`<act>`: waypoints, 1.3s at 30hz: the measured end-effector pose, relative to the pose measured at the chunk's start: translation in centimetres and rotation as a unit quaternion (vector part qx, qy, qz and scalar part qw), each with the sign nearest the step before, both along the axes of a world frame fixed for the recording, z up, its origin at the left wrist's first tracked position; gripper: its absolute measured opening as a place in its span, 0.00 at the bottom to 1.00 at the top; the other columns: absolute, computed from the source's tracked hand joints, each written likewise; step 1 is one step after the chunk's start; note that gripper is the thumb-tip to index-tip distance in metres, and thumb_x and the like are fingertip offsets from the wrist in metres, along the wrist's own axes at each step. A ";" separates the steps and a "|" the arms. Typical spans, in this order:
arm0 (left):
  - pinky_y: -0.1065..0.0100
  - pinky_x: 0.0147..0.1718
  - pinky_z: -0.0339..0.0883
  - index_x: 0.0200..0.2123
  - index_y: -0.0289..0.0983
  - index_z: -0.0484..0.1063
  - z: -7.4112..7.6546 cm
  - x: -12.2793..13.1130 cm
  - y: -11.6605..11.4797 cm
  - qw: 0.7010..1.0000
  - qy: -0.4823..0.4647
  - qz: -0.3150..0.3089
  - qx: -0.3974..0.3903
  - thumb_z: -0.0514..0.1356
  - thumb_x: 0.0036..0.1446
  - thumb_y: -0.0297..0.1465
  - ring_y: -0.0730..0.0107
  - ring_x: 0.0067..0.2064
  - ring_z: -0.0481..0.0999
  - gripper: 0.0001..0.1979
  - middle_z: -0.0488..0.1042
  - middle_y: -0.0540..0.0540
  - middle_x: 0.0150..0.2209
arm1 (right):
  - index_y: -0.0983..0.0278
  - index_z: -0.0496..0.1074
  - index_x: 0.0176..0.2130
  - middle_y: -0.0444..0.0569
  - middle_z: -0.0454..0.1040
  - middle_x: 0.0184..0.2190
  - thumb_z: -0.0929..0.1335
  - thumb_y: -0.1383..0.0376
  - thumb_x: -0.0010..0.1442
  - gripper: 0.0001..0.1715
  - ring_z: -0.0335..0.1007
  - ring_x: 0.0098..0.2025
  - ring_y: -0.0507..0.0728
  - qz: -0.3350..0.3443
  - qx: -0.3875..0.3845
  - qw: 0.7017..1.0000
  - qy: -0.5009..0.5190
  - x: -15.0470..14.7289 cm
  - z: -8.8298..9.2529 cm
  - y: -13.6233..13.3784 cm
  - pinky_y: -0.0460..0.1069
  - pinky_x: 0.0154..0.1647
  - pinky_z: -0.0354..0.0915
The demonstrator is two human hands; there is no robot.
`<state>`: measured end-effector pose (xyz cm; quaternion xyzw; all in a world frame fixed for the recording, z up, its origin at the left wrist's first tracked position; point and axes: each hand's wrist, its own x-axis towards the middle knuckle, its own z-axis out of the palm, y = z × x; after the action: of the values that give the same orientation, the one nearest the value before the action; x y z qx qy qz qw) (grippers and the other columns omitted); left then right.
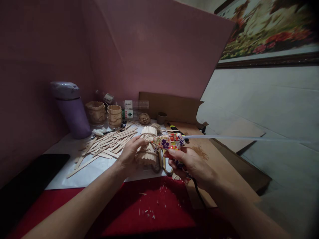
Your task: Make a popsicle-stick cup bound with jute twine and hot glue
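My left hand (132,151) is closed around a small cup made of craft sticks (147,156), tilted on its side with twine wound about it. In my right hand (190,162) is a flower-patterned glue gun (170,142), its nozzle pointing left at the cup's twine. A long clear glue stick (231,137) juts out of the gun's back end, and a black cord hangs below the handle. Whether the nozzle touches the cup I cannot tell. Scissors (166,164) lie between my hands, partly hidden.
Loose craft sticks (109,142) spread over white paper on the left. Behind them stand a purple bottle (73,113) and two stick cups, one here (115,116). Twine balls (144,118), plastic bottles (136,105) and a brown pot (161,117) sit at the back. A cutter (174,127) rests on cardboard.
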<state>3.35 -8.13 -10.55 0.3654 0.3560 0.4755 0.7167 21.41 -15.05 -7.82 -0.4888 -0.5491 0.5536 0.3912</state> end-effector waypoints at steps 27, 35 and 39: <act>0.66 0.17 0.72 0.34 0.37 0.68 0.2 0.1 0.0 1.000 0.005 0.004 -0.005 0.64 0.43 0.29 0.68 0.23 0.72 0.13 0.70 0.50 0.27 | 0.63 0.65 0.25 0.39 0.62 0.18 0.68 0.46 0.57 0.24 0.51 0.13 0.45 -0.006 -0.024 1.000 0.018 -0.2 0.1 -0.1 0.42 0.10 0.48; 0.65 0.17 0.71 0.33 0.37 0.67 0.0 0.1 0.1 1.000 0.007 0.010 -0.011 0.64 0.42 0.29 0.68 0.22 0.71 0.12 0.68 0.50 0.26 | 0.63 0.65 0.29 0.39 0.64 0.20 0.69 0.46 0.56 0.24 0.51 0.14 0.44 -0.014 -0.029 0.999 0.033 -0.3 0.4 -0.4 0.41 0.10 0.49; 0.63 0.17 0.72 0.32 0.37 0.67 0.1 0.2 0.0 1.000 0.009 0.016 -0.021 0.64 0.42 0.29 0.68 0.22 0.71 0.12 0.67 0.51 0.26 | 0.63 0.64 0.27 0.39 0.63 0.20 0.69 0.47 0.57 0.24 0.51 0.14 0.44 -0.011 -0.029 0.999 0.032 -0.3 0.3 -0.4 0.41 0.10 0.50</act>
<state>3.55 -8.09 -10.47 0.3488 0.3785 0.4755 0.7134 21.11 -15.41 -7.49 -0.4882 -0.5143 0.5804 0.4004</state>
